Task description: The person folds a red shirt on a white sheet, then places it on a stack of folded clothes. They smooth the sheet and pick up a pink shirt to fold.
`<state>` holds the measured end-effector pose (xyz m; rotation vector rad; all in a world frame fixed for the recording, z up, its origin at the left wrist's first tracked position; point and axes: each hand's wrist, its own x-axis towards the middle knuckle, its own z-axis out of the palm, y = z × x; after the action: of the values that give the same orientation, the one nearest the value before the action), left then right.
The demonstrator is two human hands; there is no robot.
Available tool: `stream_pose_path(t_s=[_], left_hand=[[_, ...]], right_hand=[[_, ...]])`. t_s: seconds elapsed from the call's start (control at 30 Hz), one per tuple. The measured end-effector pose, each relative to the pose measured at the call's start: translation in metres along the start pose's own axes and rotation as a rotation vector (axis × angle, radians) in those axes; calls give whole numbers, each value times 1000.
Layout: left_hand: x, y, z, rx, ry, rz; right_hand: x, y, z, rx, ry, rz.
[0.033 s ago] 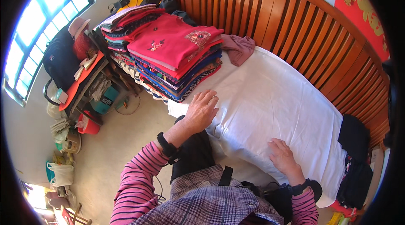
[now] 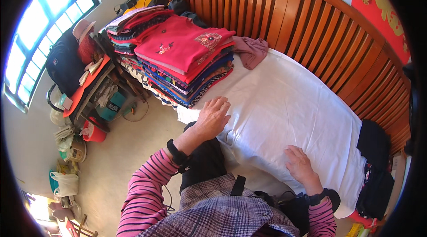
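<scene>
And here's the left hand (image 2: 213,116), palm down by the near edge of the white-covered bed (image 2: 284,103), fingers loosely spread and carrying nothing. Just beyond its fingertips, the stack of folded clothes (image 2: 187,83) stands high on the bed, topped by a red garment (image 2: 180,39) laid flat with its flower patterns facing up. Over to the right hand (image 2: 300,166): fingers a little apart and gently bent, unladen too, well apart from the stack. Touching the bed cover or hovering just above it? From this steep angle I can't call it for either hand. Both wrists wear black bands (image 2: 178,153), with pink striped sleeves (image 2: 144,188) running up behind them.

Along the far side runs the slatted wooden board (image 2: 284,14), and there's a dusty-pink garment (image 2: 251,51) rumpled right beside the stack. Dark clothes (image 2: 376,143) lie at the right end of the bed. Away to the left, under the bright window (image 2: 49,23), a black bag (image 2: 66,66) sits on an orange-topped surface (image 2: 86,85), and a red bucket (image 2: 94,131) stands on the floor (image 2: 129,143) below.
</scene>
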<state>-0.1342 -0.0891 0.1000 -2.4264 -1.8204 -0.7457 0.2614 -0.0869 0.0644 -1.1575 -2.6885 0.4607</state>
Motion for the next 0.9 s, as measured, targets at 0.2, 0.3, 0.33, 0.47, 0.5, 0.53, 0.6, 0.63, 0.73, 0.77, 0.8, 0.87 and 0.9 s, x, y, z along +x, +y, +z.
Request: stream_pose_path(t_s=[0.2,0.3,0.33,0.47,0.5,0.53,0.6,0.63,0.73,0.77,0.8,0.87,0.9], left_hand=[[-13,11,39,71,-374,-221],[-20,6,55,161,-399,-218],[-20,2,59,159,-391,-226],[-8,-8,72,143,-296,-154],[-1,-10,74,205,-387,-169],[3,-10,74,185,-365,-157],[12,-7,76,226,-360,-126],[14,-5,74,239,-386,-156],[25,-1,70,325,-470,-177],[28,0,69,347,-507,-189],[32,1,70,373,-543,-202],[42,3,71,393,-597,-191],[46,4,72,418,-625,-199]], right_hand=[[-19,5,-7,-30,21,83],[-29,10,-6,-17,57,103],[-32,15,-5,-9,68,118],[-49,38,5,-6,71,282],[-51,41,11,-72,72,339],[-53,44,13,-41,57,392],[-57,46,17,-37,61,441],[-57,47,18,-20,35,488],[-60,47,14,-24,-5,565],[-63,48,13,-22,-19,580],[-67,48,12,-20,19,600],[-75,53,11,-30,43,619],[-79,55,11,-29,53,623]])
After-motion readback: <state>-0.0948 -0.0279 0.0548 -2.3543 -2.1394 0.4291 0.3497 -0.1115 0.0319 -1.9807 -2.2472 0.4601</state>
